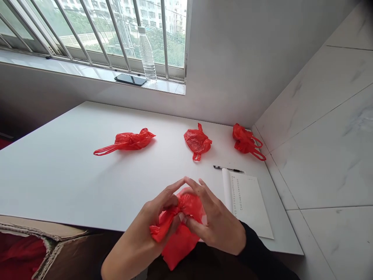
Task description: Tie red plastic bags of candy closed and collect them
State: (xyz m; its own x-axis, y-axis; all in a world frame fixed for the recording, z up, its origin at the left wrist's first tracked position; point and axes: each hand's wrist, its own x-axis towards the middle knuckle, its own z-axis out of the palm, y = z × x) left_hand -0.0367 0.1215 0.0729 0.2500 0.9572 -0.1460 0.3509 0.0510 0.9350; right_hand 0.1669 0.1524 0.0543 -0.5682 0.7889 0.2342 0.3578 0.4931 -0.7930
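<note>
A red plastic bag (182, 247) hangs from both my hands at the table's front edge, bunched at its upper part. My left hand (159, 217) closes around the gathered plastic, and a crumpled end pokes out below its fingers. My right hand (214, 217) pinches the same bunch between thumb and fingers from the other side. The fingertips of both hands nearly meet above the bag. Beyond them, a knotted red bag (128, 141) lies at the left, another red bag (198, 141) in the middle, and a third red bag (243, 139) with loop handles by the right corner.
On the white table (72, 167), an open notebook (250, 202) and a black pen (229, 169) lie at my right. A cardboard box (72, 249) with red material inside stands at lower left. The windowsill holds a phone (130, 79) and a clear bottle (147, 56). A tiled wall (326, 155) borders the right.
</note>
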